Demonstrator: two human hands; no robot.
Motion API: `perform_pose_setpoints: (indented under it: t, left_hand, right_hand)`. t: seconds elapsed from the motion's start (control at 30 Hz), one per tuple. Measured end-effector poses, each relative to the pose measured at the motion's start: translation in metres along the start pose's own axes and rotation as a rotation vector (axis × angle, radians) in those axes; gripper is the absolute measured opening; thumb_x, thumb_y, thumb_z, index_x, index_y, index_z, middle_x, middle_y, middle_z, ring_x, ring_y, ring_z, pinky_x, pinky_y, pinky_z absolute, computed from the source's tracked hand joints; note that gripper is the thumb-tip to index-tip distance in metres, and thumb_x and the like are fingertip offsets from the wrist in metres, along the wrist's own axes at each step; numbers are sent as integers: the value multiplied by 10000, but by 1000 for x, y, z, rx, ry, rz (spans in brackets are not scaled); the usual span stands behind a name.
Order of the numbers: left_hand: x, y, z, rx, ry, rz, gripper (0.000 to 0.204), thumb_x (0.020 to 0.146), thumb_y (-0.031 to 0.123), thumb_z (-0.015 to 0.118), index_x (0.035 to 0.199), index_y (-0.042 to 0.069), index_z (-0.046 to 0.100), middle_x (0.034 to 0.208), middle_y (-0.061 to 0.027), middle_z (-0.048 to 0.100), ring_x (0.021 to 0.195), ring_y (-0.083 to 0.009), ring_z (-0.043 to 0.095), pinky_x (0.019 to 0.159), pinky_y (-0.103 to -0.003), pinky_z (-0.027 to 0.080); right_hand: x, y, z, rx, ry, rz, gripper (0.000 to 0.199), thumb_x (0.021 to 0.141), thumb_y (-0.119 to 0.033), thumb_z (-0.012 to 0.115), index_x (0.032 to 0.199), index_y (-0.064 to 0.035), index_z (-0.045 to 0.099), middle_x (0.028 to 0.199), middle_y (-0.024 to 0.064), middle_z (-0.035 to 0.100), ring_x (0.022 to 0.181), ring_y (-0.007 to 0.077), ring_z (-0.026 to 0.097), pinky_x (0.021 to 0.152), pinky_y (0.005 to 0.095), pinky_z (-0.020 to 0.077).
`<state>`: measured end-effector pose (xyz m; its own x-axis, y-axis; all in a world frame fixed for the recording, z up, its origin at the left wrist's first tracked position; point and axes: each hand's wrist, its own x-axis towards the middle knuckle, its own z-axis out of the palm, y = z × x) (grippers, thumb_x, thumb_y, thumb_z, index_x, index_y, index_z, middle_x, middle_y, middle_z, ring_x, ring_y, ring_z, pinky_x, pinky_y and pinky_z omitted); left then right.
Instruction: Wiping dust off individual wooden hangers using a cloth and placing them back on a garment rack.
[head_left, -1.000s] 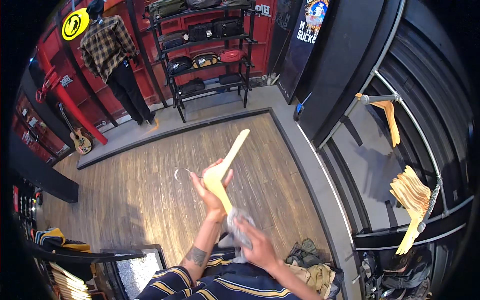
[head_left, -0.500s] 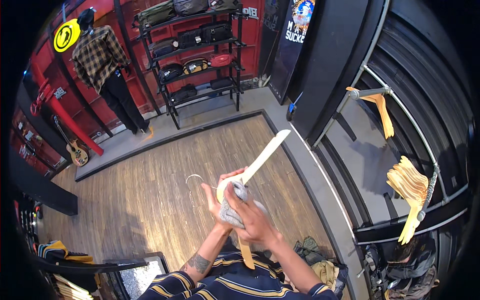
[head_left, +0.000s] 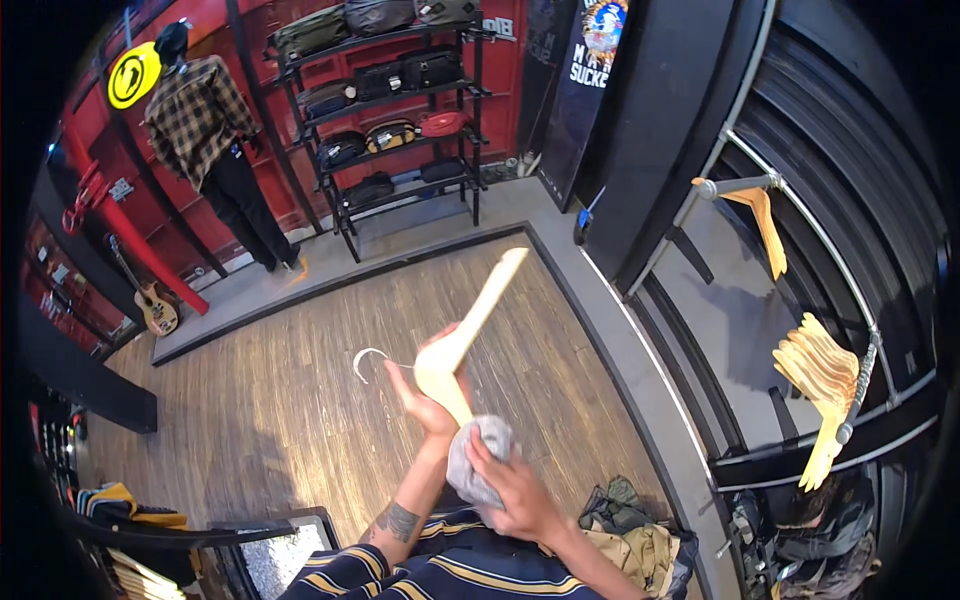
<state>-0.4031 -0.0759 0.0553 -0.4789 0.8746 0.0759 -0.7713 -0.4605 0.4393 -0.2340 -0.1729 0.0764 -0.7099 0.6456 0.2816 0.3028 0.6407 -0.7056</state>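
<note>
A pale wooden clothes hanger (head_left: 470, 322) lies across my left hand (head_left: 428, 405), which grips it from beneath near its middle. Its metal hook (head_left: 362, 362) points out to the left, past my fingertips. One arm of the hanger reaches up and to the right. Over the lower arm, my right hand (head_left: 520, 490) presses a grey cloth (head_left: 474, 470) that wraps round the wood and hides that end.
Wooden hangers (head_left: 822, 375) hang on a pipe rail at the right, with more hangers (head_left: 762, 225) farther back. Clothes (head_left: 640, 545) lie heaped by my right side. Black shelving (head_left: 400, 130) with bags, a dressed mannequin (head_left: 215, 140) and a guitar (head_left: 157, 308) stand beyond the wooden floor.
My right hand has slid the grey cloth from the hanger's middle down along its lower arm. The hanger has shifted slightly left, still in my left hand.
</note>
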Motion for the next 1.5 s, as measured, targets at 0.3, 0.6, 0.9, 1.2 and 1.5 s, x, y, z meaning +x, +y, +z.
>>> perform_pose_setpoints:
  t: [0.3,0.6,0.9,1.2,1.5]
  left_hand:
    - [-51,-10,14,65,-129,-346,928,957,767,163,1174,-35,578,1268,-228,621,1261,-321,553,1024,-323,422]
    - [-36,1,21,177,15,-363,905,952,765,240,1135,-48,592,1271,-241,615,1253,-334,547,1101,-376,411]
    - [16,31,12,186,152,-43,863,973,723,256,1140,-34,635,1218,-173,669,916,-199,634,770,-258,465]
    - [-46,-5,32,498,-286,1,900,971,736,159,1145,-49,564,1281,-251,602,1274,-323,519,1148,-447,302]
    - [-53,-3,39,293,-289,-225,869,989,703,156,1121,-46,577,1239,-261,621,1282,-375,528,1169,-475,300]
  right_hand:
    - [75,58,-102,-486,539,167,800,812,-106,645,1546,-56,331,1609,153,310,1502,403,208,1199,628,45]
    - [56,32,-48,-194,116,-7,770,808,-90,626,1529,-46,362,1557,176,386,1403,371,414,1201,526,214]
    - [-19,-30,-12,138,-51,91,789,828,-58,686,1524,22,324,1616,211,254,1426,368,390,1131,396,365]
    - [70,6,-38,35,422,24,796,862,0,589,1567,7,219,1636,260,147,1520,398,157,1213,467,161]
    - [90,101,-129,-234,832,185,573,1037,-92,448,1574,-58,252,1657,143,181,1527,287,178,1232,387,151]
